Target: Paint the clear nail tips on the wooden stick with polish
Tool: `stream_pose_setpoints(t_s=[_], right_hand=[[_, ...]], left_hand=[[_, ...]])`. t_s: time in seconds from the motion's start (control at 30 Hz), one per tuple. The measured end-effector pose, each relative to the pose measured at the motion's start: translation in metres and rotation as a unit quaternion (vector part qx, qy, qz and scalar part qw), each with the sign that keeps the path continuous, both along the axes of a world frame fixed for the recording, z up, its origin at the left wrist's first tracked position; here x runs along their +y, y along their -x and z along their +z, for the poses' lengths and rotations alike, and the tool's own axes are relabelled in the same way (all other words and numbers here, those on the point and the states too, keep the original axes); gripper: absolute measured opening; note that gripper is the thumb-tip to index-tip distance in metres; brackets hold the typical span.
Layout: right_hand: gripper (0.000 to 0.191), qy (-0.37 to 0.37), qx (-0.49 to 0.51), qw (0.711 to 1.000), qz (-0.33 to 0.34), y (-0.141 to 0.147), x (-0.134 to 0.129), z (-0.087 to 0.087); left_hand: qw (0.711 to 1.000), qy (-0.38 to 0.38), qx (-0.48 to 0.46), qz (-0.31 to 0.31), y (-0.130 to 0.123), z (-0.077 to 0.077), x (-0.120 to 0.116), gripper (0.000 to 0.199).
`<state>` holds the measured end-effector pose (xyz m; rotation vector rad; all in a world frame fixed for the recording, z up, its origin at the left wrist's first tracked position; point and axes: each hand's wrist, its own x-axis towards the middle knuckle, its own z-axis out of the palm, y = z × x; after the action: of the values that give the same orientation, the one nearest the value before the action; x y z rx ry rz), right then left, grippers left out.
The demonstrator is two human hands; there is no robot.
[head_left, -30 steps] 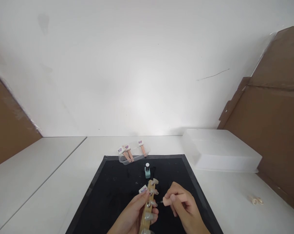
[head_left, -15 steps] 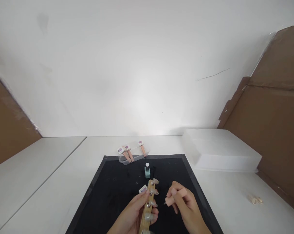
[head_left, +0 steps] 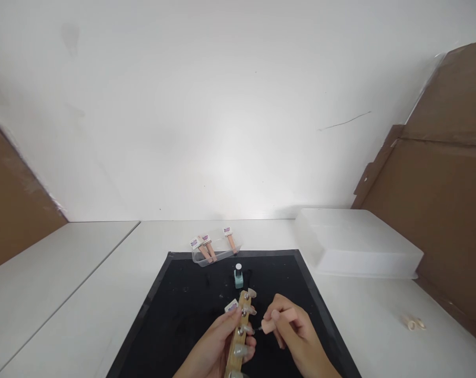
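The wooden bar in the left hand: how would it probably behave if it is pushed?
The wooden bar is probably stiff, as it looks solid and straight. Being narrow, it may twist in the left hand. Its translucent tips stick out sideways, so they might shift if knocked.

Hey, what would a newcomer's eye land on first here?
Probably the black mat, low in the middle. Over it, the left hand holds a wooden bar with cloudy tips, the right hand a pink-handled brush. A large white box sits at the right.
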<state>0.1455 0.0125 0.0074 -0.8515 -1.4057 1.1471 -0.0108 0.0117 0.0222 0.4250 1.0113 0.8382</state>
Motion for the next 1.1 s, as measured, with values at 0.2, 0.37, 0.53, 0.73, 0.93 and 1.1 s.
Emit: stream_pose_setpoints(t_s=[0.2, 0.37, 0.53, 0.73, 0.93, 1.1], right_hand=[[0.035, -0.006, 0.002, 1.000, 0.001, -0.0020, 0.0008, 0.0000], [0.026, 0.009, 0.022, 0.999, 0.042, 0.0003, 0.0000, 0.0018], [0.033, 0.029, 0.010, 0.999, 0.040, 0.0019, -0.0002, 0.0047], [0.044, 0.037, -0.013, 0.999, -0.005, 0.0001, 0.0005, 0.0039], [0.046, 0.019, 0.011, 1.000, -0.016, -0.0008, 0.0003, 0.0026], [0.035, 0.014, 0.023, 0.999, 0.031, -0.0020, -0.0029, 0.0058]], left_hand=[[1.000, 0.000, -0.010, -0.002, 0.0002, -0.0005, -0.0019, 0.029], [1.000, 0.005, -0.004, 0.005, -0.0018, 0.0031, -0.0013, 0.027], [1.000, 0.011, -0.001, 0.002, -0.0021, 0.0023, -0.0009, 0.026], [1.000, -0.004, -0.013, -0.007, -0.0008, 0.0026, -0.0011, 0.030], [1.000, 0.000, -0.010, -0.011, -0.0002, 0.0039, -0.0019, 0.031], [1.000, -0.003, -0.005, -0.010, -0.0019, 0.0023, -0.0013, 0.032]])
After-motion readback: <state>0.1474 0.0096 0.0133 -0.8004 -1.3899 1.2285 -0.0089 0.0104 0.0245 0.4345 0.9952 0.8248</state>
